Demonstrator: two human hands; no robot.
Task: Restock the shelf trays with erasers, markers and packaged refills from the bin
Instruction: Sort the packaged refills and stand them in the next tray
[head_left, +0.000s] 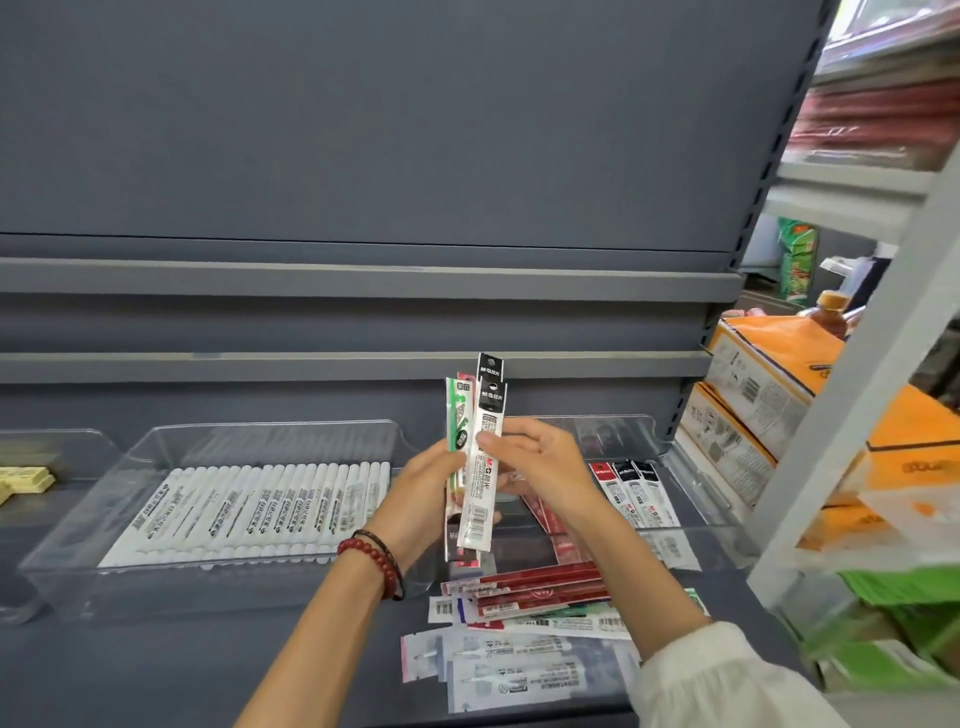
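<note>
Worn items, two arms.

1. Bracelet (383, 566): single strand of round, glossy dark-red beads of even size, at the wrist below the left grip (422, 493).
2. Cord band (387, 548): thin and dark, lying just beside the beads on the same wrist (its make is too fine to tell).
3. Sleeve (727, 675): white, loose, light fabric with soft creases, on the right arm. The cuff ends partway along the forearm, well short of the right grip (540, 467).
</note>
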